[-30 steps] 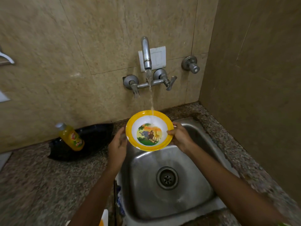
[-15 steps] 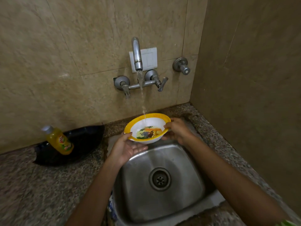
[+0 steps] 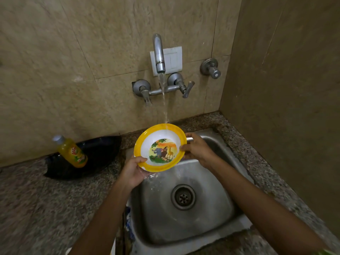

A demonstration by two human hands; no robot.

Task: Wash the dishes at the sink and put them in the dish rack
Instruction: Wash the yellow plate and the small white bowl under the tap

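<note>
Bowl [image 3: 159,147]: yellow rim, white wall, cartoon animal print on the floor; located at frame centre, held above the rear left corner of the sink [image 3: 207,223]; tilted so that the inside faces the camera.

Left hand [image 3: 132,172]: at the lower left edge of the bowl; thumb laid over the yellow rim, fingers curled beneath; grasping the bowl.

Right hand [image 3: 197,150]: at the right edge of the bowl; thumb on the rim, fingers wrapped behind; grasping the bowl. A short metal piece [image 3: 189,139] projects just past the knuckles; whether this hand holds it cannot be determined.

Tap [image 3: 159,52]: wall-mounted, upper centre of frame, with two lever handles below the spout; running; the stream of water [image 3: 164,100] falls onto the far rim of the bowl; water runs off the lower left rim beside the left hand and into the sink.

Sink: stainless steel, lower centre of frame; round drain [image 3: 183,197] in its floor.

Table [image 3: 46,208]: speckled granite, surrounding the sink; at left of frame a black tray-like item [image 3: 95,153] lies against the wall; a yellow bottle [image 3: 71,152] of dish liquid leans tilted on it.

A separate round valve [image 3: 210,68] is set in the wall at the right of the tap.
</note>
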